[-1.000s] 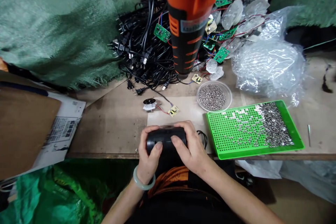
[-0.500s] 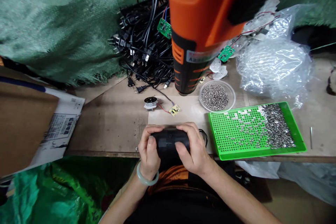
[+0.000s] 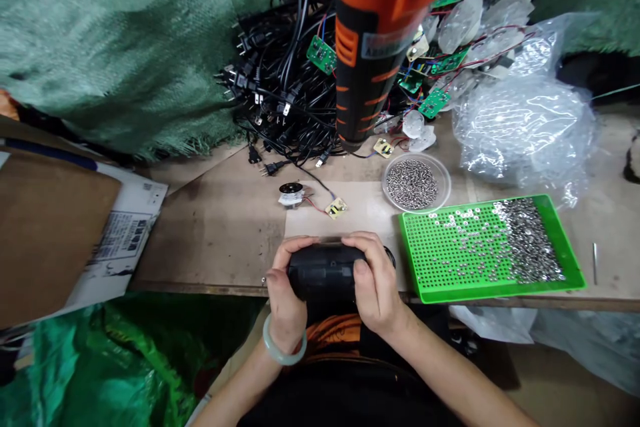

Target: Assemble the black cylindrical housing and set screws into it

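Note:
A black plastic cylindrical housing (image 3: 325, 272) is held level at the table's front edge, between both hands. My left hand (image 3: 287, 293), with a pale green bangle on the wrist, is closed round its left end. Round the right end, my right hand (image 3: 375, 283) grips it, thumb on the near side. A bit of black cord shows beside the right fingers. Just beyond lies a small yellow circuit board (image 3: 336, 207), wired to a white part with a black disc (image 3: 291, 195). An orange and black power screwdriver (image 3: 367, 60) hangs above the table.
To the right are a round dish of small screws (image 3: 411, 183) and a green perforated tray (image 3: 425, 295) with small metal pieces. Behind lie tangled black power cords (image 3: 285, 100), green circuit boards (image 3: 434, 103) and clear plastic bags (image 3: 525, 127). A cardboard box (image 3: 55, 233) stands at left.
The power screwdriver appears higher and smaller in view, uncovering more circuit boards behind it. Both thumbs have shifted outward on the black housing, which stays in both hands.

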Motion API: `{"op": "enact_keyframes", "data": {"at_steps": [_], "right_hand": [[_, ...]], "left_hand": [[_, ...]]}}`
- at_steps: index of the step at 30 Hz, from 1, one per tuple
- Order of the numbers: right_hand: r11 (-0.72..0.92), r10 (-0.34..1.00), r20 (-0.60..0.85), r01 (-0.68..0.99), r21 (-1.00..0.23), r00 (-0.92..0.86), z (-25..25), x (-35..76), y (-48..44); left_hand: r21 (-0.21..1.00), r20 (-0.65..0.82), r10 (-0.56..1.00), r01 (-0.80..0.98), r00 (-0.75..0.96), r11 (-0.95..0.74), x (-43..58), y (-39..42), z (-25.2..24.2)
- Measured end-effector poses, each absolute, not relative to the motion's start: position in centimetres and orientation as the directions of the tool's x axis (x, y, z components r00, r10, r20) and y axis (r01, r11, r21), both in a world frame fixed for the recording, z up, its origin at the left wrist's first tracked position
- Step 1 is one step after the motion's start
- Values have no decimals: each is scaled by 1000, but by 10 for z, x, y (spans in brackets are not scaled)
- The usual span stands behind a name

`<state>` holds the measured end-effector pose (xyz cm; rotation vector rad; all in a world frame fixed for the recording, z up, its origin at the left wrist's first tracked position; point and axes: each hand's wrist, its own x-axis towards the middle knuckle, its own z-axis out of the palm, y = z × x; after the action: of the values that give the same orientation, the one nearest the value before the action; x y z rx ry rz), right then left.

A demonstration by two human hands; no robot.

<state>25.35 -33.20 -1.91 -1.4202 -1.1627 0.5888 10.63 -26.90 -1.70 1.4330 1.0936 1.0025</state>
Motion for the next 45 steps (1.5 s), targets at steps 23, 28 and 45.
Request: {"op": "enact_keyframes", "data": {"at_steps": [23,28,45], "right_hand": [[120,866,374,587,-801,333,-34,243,-334],[84,865,379,650,-755,329,-34,242,-332],[106,983,184,792,-601,8,1,240,-322]], "left_hand": [[965,-130,982,244,137,93,108,-247,-20],[961,-125,981,263,151,82,108,-245,-26],[976,-47,970,216,238,-6,105,-239,-20]]}}
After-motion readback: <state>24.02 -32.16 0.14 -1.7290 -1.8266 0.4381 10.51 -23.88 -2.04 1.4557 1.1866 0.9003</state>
